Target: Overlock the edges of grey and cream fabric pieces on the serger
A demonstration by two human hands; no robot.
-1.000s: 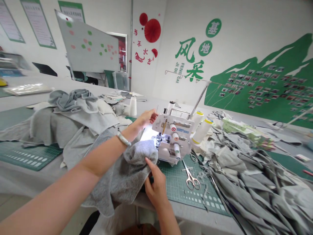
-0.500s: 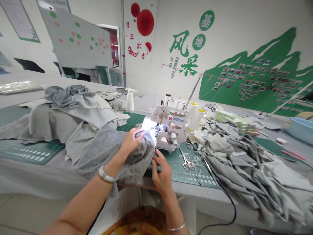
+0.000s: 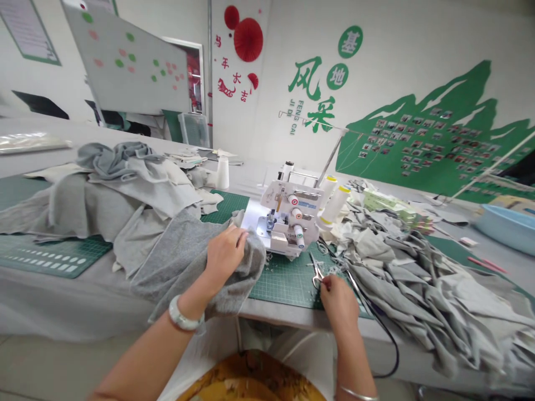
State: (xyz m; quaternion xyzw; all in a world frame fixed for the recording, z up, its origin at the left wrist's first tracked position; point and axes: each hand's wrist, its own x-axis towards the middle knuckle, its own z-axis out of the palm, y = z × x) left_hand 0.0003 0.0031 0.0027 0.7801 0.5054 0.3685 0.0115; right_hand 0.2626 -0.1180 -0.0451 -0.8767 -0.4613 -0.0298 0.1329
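My left hand (image 3: pixel 226 253) is closed on a piece of grey fabric (image 3: pixel 188 248), which lies over the table's front edge just left of the overlock sewing machine (image 3: pixel 288 214). At the front of the green cutting mat, my right hand (image 3: pixel 340 301) pinches the handle of a small pair of scissors (image 3: pixel 316 271). Their blades point away, toward the machine. The fingers partly cover one handle ring. Thread scraps and fabric trimmings lie around the scissors on the cutting mat (image 3: pixel 288 287).
A heap of grey cloth (image 3: pixel 129 195) is piled on the left. More grey cut pieces (image 3: pixel 422 284) lie heaped on the right, beside a black cord (image 3: pixel 388 334). White thread cones (image 3: pixel 335 205) stand behind the machine. A blue basin (image 3: pixel 507 225) is at the far right.
My right hand has left the fabric edge near the machine and moved right to the scissors, taking hold of their handle. My left hand stays on the grey fabric, slightly lower.
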